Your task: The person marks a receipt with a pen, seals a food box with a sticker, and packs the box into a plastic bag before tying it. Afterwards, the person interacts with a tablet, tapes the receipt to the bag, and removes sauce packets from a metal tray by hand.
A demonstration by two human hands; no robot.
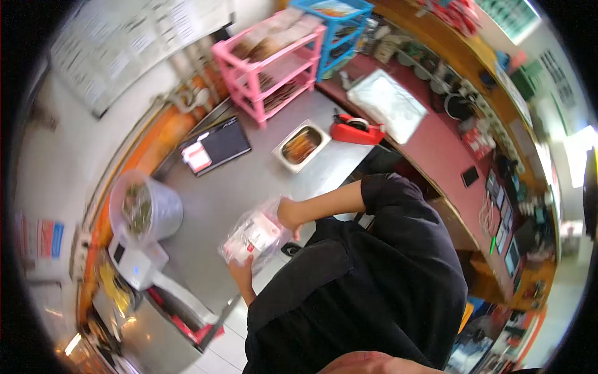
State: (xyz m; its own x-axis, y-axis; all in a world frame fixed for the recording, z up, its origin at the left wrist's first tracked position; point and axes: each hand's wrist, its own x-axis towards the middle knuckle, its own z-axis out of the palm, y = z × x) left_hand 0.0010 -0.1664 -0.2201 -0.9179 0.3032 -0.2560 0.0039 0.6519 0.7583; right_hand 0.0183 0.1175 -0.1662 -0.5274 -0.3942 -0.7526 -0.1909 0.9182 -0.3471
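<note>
The steel counter fills the middle of the frame, its near edge towards the body, which probably keeps the work within easy reach; the pink tiered rack stands at its back, upper centre, likely so that packets can stack upwards and spare the worktop; the translucent bucket, at left, seems to sit on the white scale, presumably for weighing; the plastic-bagged white package lies between both hands at centre, perhaps because its loose film needs support from two sides; the steel tray sits above it, apart from the hands. The right hand comes in from the right on a bent arm, wrist dropped, fingers curled down and closed on the bag's right side, tips partly hidden; the left hand rises from below, thumb over the lower edge, gripping it, other fingers hidden beneath.
</note>
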